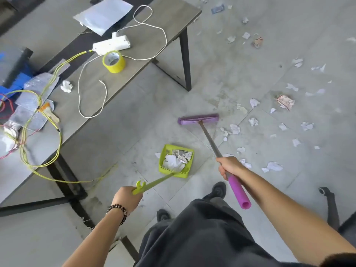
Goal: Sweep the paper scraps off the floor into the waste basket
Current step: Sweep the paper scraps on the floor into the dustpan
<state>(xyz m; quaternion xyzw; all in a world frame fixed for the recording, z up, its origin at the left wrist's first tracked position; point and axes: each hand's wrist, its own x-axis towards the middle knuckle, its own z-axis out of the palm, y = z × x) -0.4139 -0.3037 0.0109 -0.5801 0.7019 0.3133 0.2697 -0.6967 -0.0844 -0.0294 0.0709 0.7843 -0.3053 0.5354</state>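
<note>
My right hand [228,166] grips the shaft of a purple broom just above its pink grip. The broom head [198,119] is out in front of me on the grey floor. My left hand [127,197] holds the long handle of a lime-green dustpan [176,160], which sits on the floor with several paper scraps inside. Many white paper scraps [235,129] lie scattered to the right of the broom head and further out across the floor. One scrap [158,155] lies just left of the dustpan. No waste basket is in view.
A grey table [138,53] with black legs stands to the left, carrying a yellow tape roll [114,62], a white power strip [111,45], cords and foil sheets. A yellow cable [77,181] trails on the floor. A chair base [331,205] is at right.
</note>
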